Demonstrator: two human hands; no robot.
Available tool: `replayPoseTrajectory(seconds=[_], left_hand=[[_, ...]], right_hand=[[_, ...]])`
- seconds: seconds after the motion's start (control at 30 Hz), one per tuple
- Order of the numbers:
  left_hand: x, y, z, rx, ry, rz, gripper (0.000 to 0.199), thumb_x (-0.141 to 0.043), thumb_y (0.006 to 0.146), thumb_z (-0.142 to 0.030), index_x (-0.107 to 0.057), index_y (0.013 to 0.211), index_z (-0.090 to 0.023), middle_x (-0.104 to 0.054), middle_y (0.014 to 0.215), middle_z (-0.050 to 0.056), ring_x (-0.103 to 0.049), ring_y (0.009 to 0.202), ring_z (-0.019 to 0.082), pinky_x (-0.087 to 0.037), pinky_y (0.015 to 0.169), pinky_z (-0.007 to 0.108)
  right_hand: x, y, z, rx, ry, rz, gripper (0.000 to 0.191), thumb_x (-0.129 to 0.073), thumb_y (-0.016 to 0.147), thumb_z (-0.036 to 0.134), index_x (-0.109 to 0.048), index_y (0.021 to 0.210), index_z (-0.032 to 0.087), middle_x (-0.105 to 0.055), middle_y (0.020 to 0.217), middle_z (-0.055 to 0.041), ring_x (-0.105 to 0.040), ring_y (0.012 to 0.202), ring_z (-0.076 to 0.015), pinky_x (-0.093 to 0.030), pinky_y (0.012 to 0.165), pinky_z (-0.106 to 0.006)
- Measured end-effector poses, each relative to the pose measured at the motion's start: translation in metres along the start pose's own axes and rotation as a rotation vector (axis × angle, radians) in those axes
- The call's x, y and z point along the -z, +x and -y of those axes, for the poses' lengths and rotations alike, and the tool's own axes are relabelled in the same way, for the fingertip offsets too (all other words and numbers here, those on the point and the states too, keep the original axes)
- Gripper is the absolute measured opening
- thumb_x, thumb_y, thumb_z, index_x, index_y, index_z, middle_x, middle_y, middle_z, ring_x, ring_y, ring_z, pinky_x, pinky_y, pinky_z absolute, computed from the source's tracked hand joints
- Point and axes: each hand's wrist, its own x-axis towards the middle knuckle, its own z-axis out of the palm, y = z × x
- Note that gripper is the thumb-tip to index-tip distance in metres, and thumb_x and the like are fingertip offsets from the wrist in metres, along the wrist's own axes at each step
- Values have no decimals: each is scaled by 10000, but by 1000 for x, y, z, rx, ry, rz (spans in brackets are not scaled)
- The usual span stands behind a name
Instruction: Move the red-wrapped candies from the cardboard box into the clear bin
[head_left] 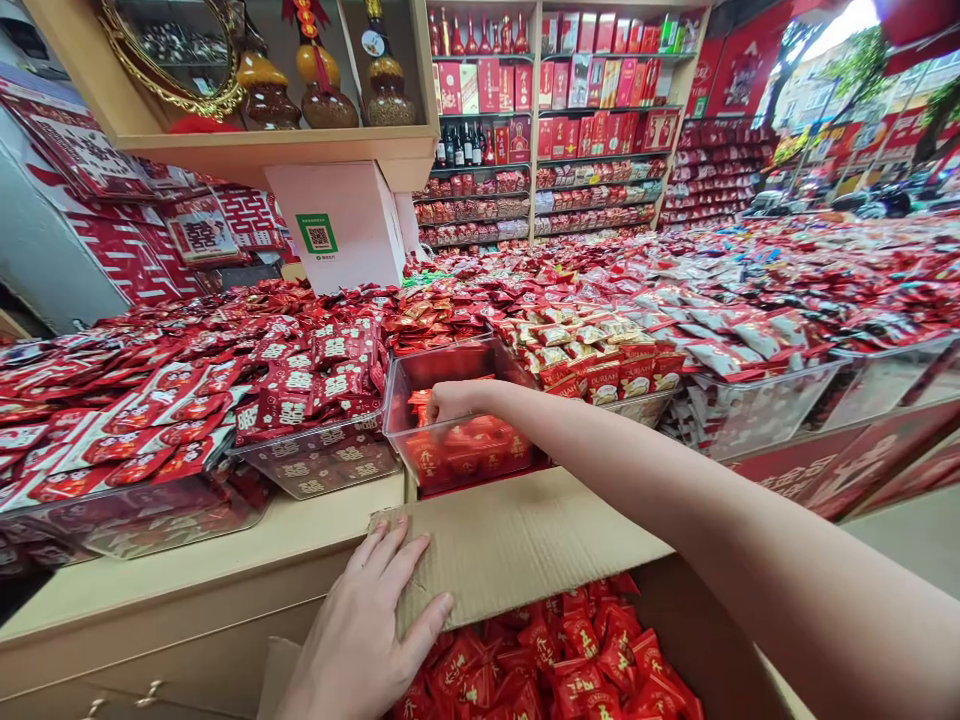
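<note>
Red-wrapped sweets lie in a clear plastic bin at the front edge of a pale table, filling it below the rim. More sweets in matching red wrappers with gold lettering lie in an open cardboard box in front of that edge, nearest the viewer.

The person's right hand reaches into the bin, the arm crossing above the box from the lower right. Its grip is curled, knuckles up; the fingertips are hidden, so whether it has hold of any sweets cannot be told. The left hand lies on the left end of the box's cardboard flap, palm down, fingers slightly spread and thumb apart, pressing on the flap without closing around anything.

Along the front edge, just left of the bin, a tub holds dark red packets; just right, another holds gold and red packets. Packets heap up toward the table's back edge, where a white box with a green QR code stands. Beyond, shelves carry bottles and red cartons.
</note>
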Motion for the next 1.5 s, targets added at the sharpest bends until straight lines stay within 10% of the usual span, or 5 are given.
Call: replayPoseTrajectory(seconds=[0.57, 0.83, 1.5], left_hand=[[5, 1, -4, 53, -47, 75, 551, -376, 758, -535, -462, 1199, -216, -390, 1340, 85, -299, 1245, 266, -337, 982, 465], [5, 1, -4, 46, -52, 66, 543, -392, 755, -527, -470, 1189, -212, -404, 1330, 91, -304, 1242, 269, -346, 975, 470], [4, 1, -4, 54, -77, 66, 549, -400, 751, -527, -462, 1197, -214, -393, 1337, 95, -289, 1249, 271, -338, 978, 472]], right_hand=[[8, -3, -7, -68, 97, 155, 541, -738, 421, 430, -619, 867, 148, -584, 691, 10, -495, 582, -87, -361, 511, -190], [14, -2, -12, -154, -64, 441, 550, -691, 478, 494, -638, 868, 109, -497, 549, 29, -427, 508, -86, -346, 506, -228], [7, -5, -12, -147, -100, 320, 168, -569, 610, 254, -552, 559, 95, -459, 512, 10, -422, 479, -92, -351, 459, -233]])
